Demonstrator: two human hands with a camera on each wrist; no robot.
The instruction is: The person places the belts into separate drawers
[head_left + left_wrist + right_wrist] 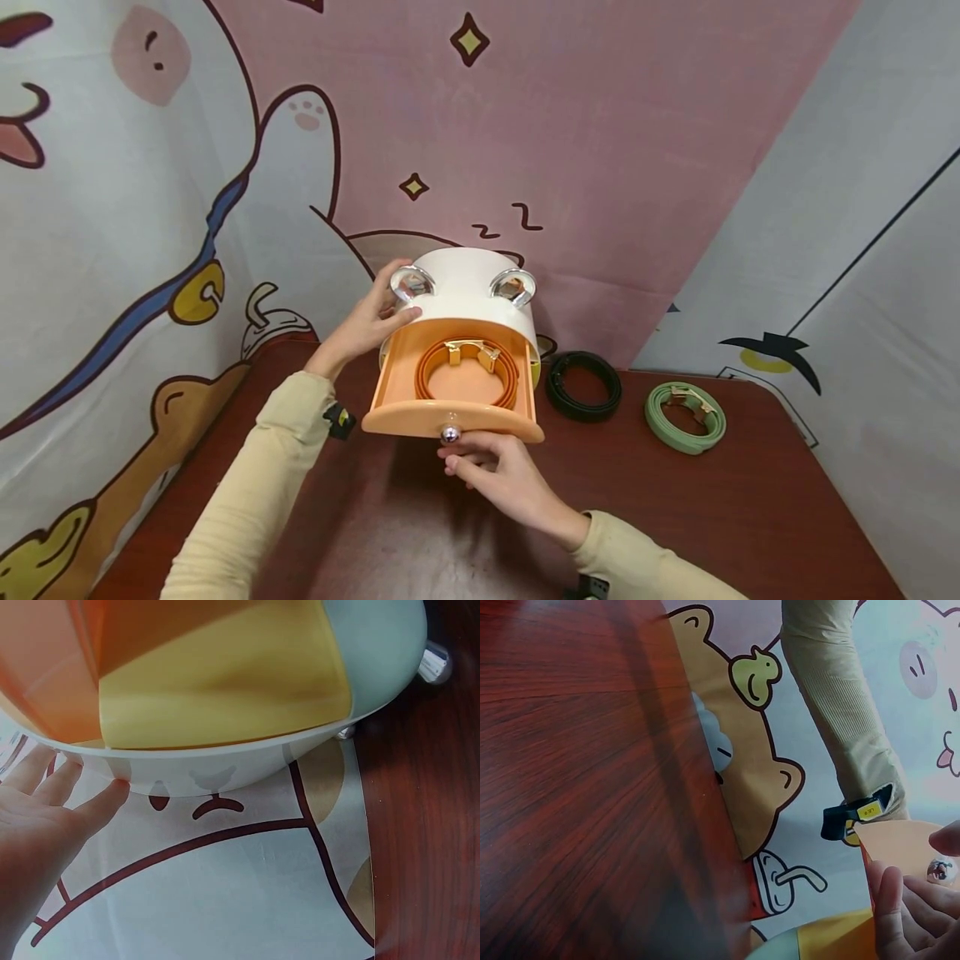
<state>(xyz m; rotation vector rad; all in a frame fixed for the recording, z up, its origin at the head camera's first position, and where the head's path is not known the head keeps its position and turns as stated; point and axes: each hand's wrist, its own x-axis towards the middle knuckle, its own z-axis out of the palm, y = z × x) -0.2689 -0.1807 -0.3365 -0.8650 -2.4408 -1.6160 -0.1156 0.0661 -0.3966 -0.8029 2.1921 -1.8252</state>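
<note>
A white rounded-top box (468,283) with two silver ring ears stands on the table, its orange drawer (452,418) pulled out. Inside the drawer lies a coiled orange belt (508,375) with a gold buckle. My left hand (367,321) rests on the box's left side, fingers extended against its wall and thumb near the left ear. In the left wrist view, yellow and pale green tiers show beneath the orange one. Below the drawer front, my right hand (498,475) has its fingertips close to the round silver knob (450,434); the knob stays visible, and firm contact is unclear.
To the right of the box lie a coiled black belt (583,386) and a coiled green belt (685,418) with a gold buckle. The dark red wooden table (675,517) meets cartoon-printed cloth (600,167) at the back and sides.
</note>
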